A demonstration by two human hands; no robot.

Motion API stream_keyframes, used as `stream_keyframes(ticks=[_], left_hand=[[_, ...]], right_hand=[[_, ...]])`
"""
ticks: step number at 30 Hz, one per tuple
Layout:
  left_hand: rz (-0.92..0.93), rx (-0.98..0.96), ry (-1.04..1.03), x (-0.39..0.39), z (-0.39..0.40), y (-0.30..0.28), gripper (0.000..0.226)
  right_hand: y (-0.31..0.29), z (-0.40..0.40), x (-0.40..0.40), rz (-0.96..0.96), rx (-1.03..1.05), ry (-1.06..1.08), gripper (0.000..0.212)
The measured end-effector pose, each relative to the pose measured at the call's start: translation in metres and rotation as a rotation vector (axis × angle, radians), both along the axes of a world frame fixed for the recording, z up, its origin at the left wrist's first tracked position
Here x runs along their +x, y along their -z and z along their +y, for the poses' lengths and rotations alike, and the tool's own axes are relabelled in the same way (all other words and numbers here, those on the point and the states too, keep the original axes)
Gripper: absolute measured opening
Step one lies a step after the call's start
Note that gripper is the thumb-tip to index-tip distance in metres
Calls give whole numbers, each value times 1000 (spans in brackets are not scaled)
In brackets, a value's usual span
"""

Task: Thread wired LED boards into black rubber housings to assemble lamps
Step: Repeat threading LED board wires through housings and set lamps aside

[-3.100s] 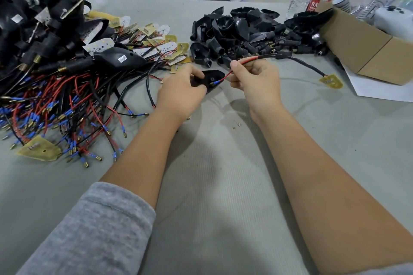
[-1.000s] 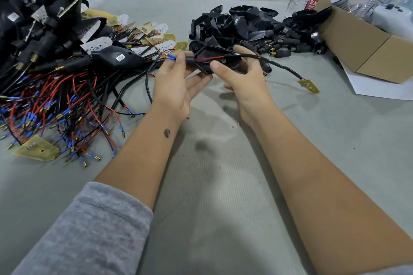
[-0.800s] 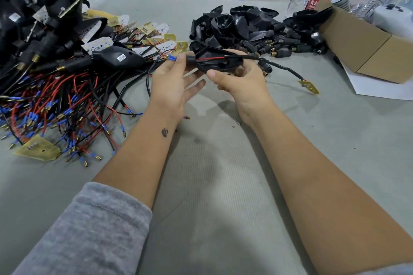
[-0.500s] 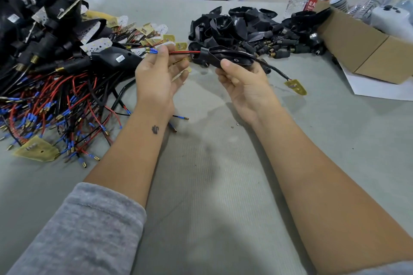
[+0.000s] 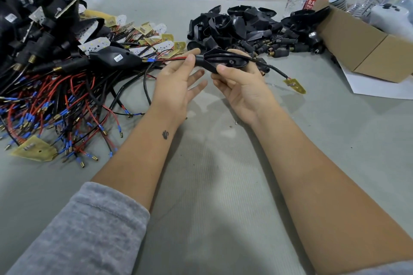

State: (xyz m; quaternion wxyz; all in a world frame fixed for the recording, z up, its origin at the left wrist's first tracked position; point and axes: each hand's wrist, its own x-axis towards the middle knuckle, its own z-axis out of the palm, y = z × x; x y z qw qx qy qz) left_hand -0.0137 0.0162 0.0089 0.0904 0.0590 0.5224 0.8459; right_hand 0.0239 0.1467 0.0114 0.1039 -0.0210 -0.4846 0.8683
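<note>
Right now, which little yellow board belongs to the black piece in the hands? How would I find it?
Start at the brown cardboard box on the right side of the grey table. Just left of it, a black cable runs out of the black housing held by the right hand. The yellow board hangs on that cable's end, lying alone, far from the heap of boards on the left.

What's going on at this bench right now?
A person is threading a wired LED board through a black rubber housing. The right hand grips the housing; the left hand pinches the red wire coming out its narrow end. The LED board hangs from the cable on the right, not yet seated.
</note>
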Motion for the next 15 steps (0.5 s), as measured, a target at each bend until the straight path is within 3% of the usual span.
stream_keyframes(ticks=[3, 5, 8, 15], left_hand=[[-13, 78, -31, -1, -1, 0, 18], [-36, 113, -83, -3, -2, 0, 18], [-83, 157, -156, -6, -5, -1, 19], [-142, 177, -193, -11, -13, 1, 14]], right_hand=[[-1, -2, -2, -58, 11, 21, 16], [-1, 1, -5, -118, -130, 86, 26], [-1, 9, -5, -152, -273, 259, 24], [0, 13, -6, -184, 100, 453, 13]])
